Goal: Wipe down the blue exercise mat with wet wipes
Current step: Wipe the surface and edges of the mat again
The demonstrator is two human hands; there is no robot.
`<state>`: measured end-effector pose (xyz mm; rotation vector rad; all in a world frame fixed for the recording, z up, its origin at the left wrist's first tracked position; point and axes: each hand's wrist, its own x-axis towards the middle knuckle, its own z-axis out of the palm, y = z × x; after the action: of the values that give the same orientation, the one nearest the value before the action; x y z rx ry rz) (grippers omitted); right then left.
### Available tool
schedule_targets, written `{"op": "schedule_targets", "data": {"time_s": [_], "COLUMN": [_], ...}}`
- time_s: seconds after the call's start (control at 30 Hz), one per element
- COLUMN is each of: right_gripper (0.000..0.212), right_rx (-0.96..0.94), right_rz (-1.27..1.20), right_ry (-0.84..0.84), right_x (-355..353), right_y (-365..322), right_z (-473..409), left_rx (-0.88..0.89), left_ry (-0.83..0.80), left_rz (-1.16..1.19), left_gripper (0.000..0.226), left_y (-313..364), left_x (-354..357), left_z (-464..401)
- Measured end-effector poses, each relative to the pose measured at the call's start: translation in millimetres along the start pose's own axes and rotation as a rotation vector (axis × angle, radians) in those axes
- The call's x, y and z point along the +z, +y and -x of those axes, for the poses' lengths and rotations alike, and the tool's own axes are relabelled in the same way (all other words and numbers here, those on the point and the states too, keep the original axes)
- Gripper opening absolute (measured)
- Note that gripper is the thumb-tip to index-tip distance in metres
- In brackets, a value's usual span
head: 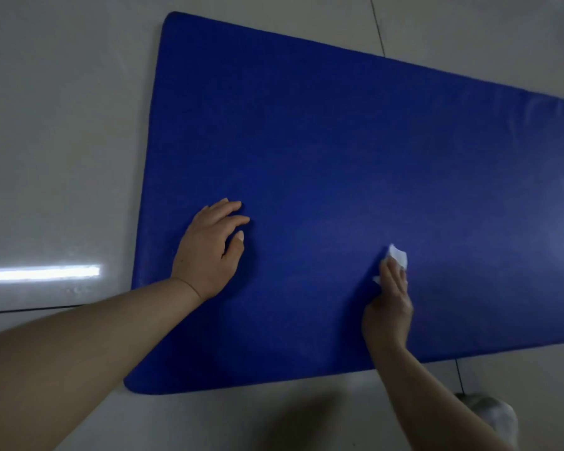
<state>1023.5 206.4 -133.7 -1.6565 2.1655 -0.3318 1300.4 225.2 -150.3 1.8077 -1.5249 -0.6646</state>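
Mat: the blue exercise mat (339,157) lies flat on the floor (62,125). It fills most of the view, and its right end goes out of the picture. The two rounded corners of its left end are visible.
Floor: it has pale, glossy tiles with thin dark joints. A bright strip of light reflects on it, left of the mat.
Left hand: the left hand (209,249) rests palm down on the mat, near the left end of the mat. Its fingers (232,208) are spread and nearly straight, with the tips touching the blue surface. It holds nothing.
Right hand: the right hand (389,307) is on the mat, closer to the near long edge and well apart from the left hand. Its fingers (393,278) lie over the wipe and press it down on the mat. How much they curl around it I cannot tell.
Wet wipe: the white wet wipe (398,257) is crumpled. It sticks out in front of the fingertips of the right hand, and a small piece shows at the left side of that hand.
Arms: both forearms are bare and reach in from the bottom of the view.
Bottom right corner: a blurred grey-white thing (492,415) lies on the floor beside the right forearm. What it is I cannot tell.
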Motion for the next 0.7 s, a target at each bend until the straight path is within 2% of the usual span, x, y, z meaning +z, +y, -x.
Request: {"op": "schedule_targets", "data": {"time_s": [0.1,0.23,0.33,0.4,0.47,0.6,0.7], "right_gripper": [0.072,0.070,0.069,0.071,0.076,0.072,0.073], "right_rx": [-0.096,-0.523,-0.690,-0.738,-0.592,-0.045,0.025], "right_rz": [0.021,0.023,0.002,0.050,0.045,0.009,-0.015], "right_ry": [-0.038,-0.135,-0.195,-0.163,-0.097,-0.009,0.012], "right_x": [29.8,62.3,61.9,47.3,30.1,-2.1,2.0], "right_y": [-30.2,-75.9,-78.8,-62.2,-34.5,14.1,12.5], "right_z": [14.7,49.8,54.4,42.0,23.9,-5.8,1.7], "left_rx": [-0.011,-0.004,-0.006,-0.009,-0.006,-0.007,-0.004], "left_ry": [-0.015,-0.018,-0.012,-0.014,-0.016,-0.015,-0.008], "left_rz": [-0.015,-0.049,-0.049,-0.033,-0.024,-0.017,-0.018], "left_gripper": [0.036,0.031,0.030,0.030,0.030,0.030,0.029], "left_y": [2.4,2.0,1.5,1.9,2.0,1.8,0.4], "left_x": [-0.1,-1.0,-1.3,-2.1,-2.4,-1.6,-0.4], "left_z": [-0.1,-0.9,-1.0,-0.7,-0.3,0.0,0.0]}}
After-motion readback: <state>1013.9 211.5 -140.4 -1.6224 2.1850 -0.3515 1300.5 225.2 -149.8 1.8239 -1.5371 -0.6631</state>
